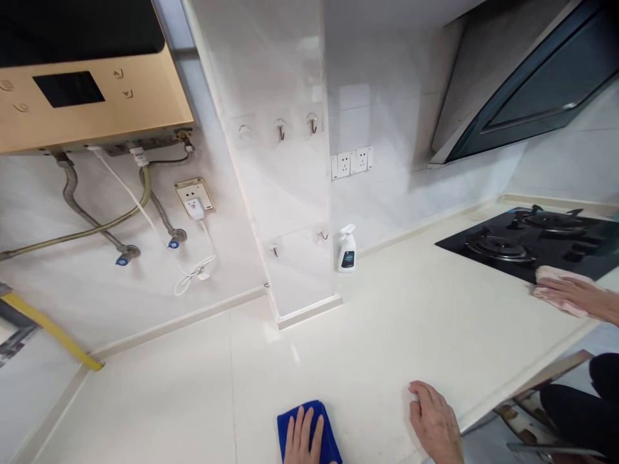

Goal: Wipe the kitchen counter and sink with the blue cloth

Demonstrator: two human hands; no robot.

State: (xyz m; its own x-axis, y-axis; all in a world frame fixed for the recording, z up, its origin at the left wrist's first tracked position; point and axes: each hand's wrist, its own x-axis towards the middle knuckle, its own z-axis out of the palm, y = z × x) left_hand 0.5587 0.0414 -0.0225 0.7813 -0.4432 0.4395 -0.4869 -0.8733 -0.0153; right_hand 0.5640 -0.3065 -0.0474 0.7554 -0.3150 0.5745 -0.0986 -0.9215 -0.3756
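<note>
A folded blue cloth [322,415] lies on the pale countertop [387,361] at the bottom middle. My left hand [304,438] holds it down against the surface, fingers laid across its top; the wrist is cut off by the frame. To the right, my right hand [435,419] rests near the counter's front edge with its fingers loosely bent and a gap between thumb and forefinger. Nothing shows in it. A white spray bottle [347,250] with a dark label stands upright against the wall, well beyond both hands.
Another person's hand [570,293] presses a pink cloth [563,274] beside the black gas hob [512,241]. A tiled pillar [290,258] with hooks juts onto the counter. A range hood [532,90] hangs upper right, a water heater [97,122] upper left. A yellow pipe [58,335] meets the left corner.
</note>
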